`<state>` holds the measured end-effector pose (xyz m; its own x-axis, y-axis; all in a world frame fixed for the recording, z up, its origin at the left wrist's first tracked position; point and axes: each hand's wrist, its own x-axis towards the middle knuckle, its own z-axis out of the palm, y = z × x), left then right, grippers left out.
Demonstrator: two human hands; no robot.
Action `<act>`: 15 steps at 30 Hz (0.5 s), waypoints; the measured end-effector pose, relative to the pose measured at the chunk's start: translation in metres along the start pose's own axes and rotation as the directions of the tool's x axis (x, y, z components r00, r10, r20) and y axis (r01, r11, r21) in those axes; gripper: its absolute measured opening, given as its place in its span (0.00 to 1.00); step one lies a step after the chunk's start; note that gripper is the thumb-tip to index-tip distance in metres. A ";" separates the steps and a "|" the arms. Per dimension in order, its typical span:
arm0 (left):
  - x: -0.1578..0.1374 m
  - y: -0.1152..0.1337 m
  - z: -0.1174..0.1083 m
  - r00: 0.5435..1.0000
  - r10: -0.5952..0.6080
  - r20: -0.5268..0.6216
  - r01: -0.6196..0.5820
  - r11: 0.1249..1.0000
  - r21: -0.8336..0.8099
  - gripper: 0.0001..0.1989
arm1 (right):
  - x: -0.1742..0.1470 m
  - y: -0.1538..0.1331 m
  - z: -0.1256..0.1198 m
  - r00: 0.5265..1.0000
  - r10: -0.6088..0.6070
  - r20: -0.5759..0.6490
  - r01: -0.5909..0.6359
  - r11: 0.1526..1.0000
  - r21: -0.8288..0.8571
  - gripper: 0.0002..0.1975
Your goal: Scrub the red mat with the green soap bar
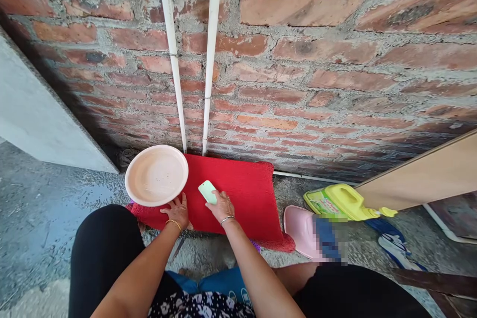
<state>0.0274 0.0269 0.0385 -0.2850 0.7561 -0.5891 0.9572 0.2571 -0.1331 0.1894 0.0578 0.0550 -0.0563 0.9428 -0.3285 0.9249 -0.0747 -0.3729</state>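
A red mat [246,198] with a shaggy edge is spread out in front of me at the foot of the wall. On it my right hand [222,205] grips a pale green scrub brush [207,191], an oblong with a small hole near one end; its underside is hidden. My left hand [178,212] lies on the mat's near part with fingers spread, just below the rim of a pale pink basin [156,175]. That basin stands at the mat's left end and looks to hold some clear water.
A brick wall [298,59] with two white pipes [209,59] rises behind. To the right are a pink plastic scoop-like container [298,231], a yellow detergent jug [341,201] lying on its side, and blue-and-white flip-flops [397,248]. The floor at left [74,184] is wet.
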 end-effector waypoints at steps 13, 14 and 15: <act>-0.001 0.000 0.000 1.000 0.010 0.005 -0.010 1.000 0.000 0.69 | 0.004 0.083 -0.015 0.866 0.486 -0.117 -0.430 0.844 0.322 0.28; -0.001 0.000 -0.001 1.000 0.006 0.004 -0.006 1.000 0.000 0.69 | 0.006 0.083 -0.013 0.862 0.491 -0.126 -0.422 0.833 0.358 0.28; -0.001 0.000 -0.001 1.000 0.004 0.002 -0.004 1.000 0.001 0.69 | 0.007 0.082 -0.011 0.858 0.494 -0.137 -0.409 0.821 0.397 0.27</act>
<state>0.0277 0.0264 0.0401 -0.2809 0.7560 -0.5912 0.9584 0.2536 -0.1311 0.2691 0.0622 0.0315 0.4605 0.8170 -0.3472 0.6334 -0.5764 -0.5163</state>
